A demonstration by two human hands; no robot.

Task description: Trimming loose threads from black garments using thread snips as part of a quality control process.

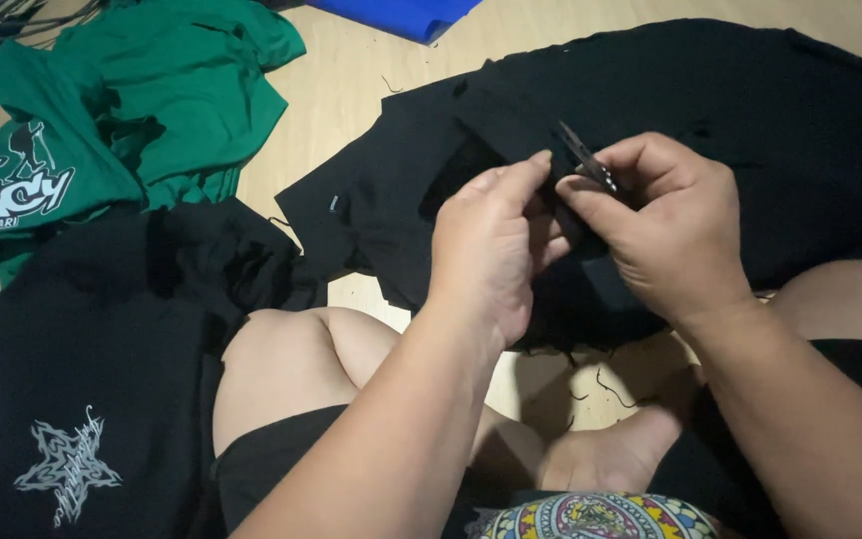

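You are pinching one small metal clipper [585,157] in your right hand [665,230] while your left hand [491,245] is pinching one black garment [670,100].

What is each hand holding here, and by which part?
The right hand grips small thread snips near the handle end, blades pointing up-left. The left hand pinches the black garment fabric between fingers.

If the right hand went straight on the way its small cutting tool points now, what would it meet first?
Probably the black cloth: the right hand holds a small metal tool whose tip points up-left over it. Depth is unclear.
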